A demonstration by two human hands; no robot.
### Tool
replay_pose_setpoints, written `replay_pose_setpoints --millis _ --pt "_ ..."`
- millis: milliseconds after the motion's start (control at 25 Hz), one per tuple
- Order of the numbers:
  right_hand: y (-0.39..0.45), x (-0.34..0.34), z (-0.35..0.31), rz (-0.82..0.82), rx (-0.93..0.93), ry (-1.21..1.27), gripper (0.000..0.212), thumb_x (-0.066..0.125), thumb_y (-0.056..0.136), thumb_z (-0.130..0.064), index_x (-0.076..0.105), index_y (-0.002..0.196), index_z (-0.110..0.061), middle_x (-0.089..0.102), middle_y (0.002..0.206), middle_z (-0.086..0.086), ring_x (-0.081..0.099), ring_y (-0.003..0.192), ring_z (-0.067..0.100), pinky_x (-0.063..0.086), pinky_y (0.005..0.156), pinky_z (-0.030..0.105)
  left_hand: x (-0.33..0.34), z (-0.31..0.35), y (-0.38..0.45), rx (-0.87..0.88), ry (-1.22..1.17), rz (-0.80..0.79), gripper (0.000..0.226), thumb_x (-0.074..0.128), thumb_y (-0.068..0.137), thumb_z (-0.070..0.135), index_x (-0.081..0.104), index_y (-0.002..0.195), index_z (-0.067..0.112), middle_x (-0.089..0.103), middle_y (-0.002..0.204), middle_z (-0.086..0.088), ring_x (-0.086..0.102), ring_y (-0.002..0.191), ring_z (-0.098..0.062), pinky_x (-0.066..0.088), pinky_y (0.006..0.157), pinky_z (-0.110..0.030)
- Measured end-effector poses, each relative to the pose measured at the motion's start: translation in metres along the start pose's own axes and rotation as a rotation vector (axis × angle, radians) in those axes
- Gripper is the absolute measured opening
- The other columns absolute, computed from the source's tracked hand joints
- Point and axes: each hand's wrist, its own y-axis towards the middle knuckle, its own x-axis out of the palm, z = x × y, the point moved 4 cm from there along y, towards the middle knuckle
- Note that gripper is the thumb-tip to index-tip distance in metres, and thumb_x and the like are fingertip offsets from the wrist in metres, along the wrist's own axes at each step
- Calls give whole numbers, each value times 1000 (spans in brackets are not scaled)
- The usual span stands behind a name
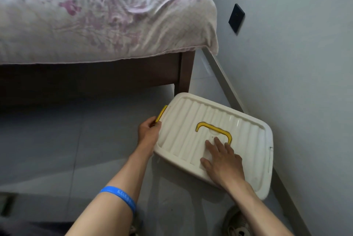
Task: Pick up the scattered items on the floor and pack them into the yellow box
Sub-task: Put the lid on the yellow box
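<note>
The box (246, 132) stands on the floor by the wall, with a cream ribbed lid in place on top. A yellow handle (214, 129) lies flat in the lid's middle, and a yellow side latch (161, 113) sits on its left edge. My left hand (150, 130) curls around the lid's left edge at that latch. My right hand (223, 159) lies flat on the lid with fingers spread, just below the handle. The box's inside is hidden. No loose items show on the floor.
A bed (95, 16) with a pale floral cover fills the upper left, its dark wooden leg (184, 71) just behind the box. The grey wall with a dark socket plate (236, 18) runs along the right. A shoe (236, 222) shows at the bottom.
</note>
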Motion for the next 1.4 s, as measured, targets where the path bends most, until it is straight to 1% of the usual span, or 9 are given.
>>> replay_pose_setpoints --millis 240,400,480,600,720,840,960,1120,1400 --pt "-1 -2 2 7 3 -1 65 29 94 -60 8 151 -36 3 163 -4 9 148 30 27 112 52 1 28 -16 297 804 -37 35 57 88 24 65 122 23 69 114 -6 62 104 -27 50 96 -44" --pt "-5 -6 13 -12 -77 84 59 36 95 -52 22 150 -38 11 163 -7 16 148 25 25 113 47 65 20 -71 636 1201 -381 62 47 93 44 26 150 31 16 161 0 15 147 -25 6 119 -43" --pt "-12 -18 40 166 -7 467 45 45 96 -37 44 141 -34 34 156 -8 34 141 19 29 112 37 101 1 -98 676 1293 -672 64 39 94 56 14 150 43 -1 163 7 0 150 -21 1 119 -44" --pt "-30 -23 110 563 466 811 50 57 86 -17 49 135 -20 50 141 3 48 126 26 40 101 37 115 -17 -100 653 1476 -741 68 38 90 66 5 148 50 -11 162 9 -12 149 -23 -4 116 -55" --pt "-40 13 147 336 862 1180 78 70 79 -28 35 146 -11 45 146 14 48 129 32 42 103 41 117 -15 -94 603 1469 -720 71 46 87 66 10 147 51 -5 163 10 -6 150 -23 1 116 -56" --pt "-42 29 143 151 871 1816 57 78 77 -30 60 126 -8 71 111 16 70 92 29 56 71 35 118 -14 -94 601 1452 -705 72 49 85 66 13 146 51 -1 163 10 -1 150 -23 3 117 -55" --pt "-39 23 151 380 815 1667 48 80 75 -17 64 120 -7 72 102 12 70 83 26 57 76 37 116 -16 -94 610 1429 -694 73 48 85 68 13 146 51 -1 163 11 -3 150 -22 3 116 -55" --pt "-50 0 135 505 735 1051 27 68 86 -30 69 110 -17 67 87 -3 60 71 16 46 68 27 115 -15 -94 622 1441 -688 71 45 86 68 13 147 52 -3 163 10 -5 150 -22 2 116 -56" --pt "-43 -2 114 438 544 1044 30 61 92 -21 63 122 -22 65 100 -6 60 83 17 51 79 33 81 -15 -107 602 1481 -603 65 30 91 62 0 146 50 -9 163 6 -9 149 -28 2 114 -59"
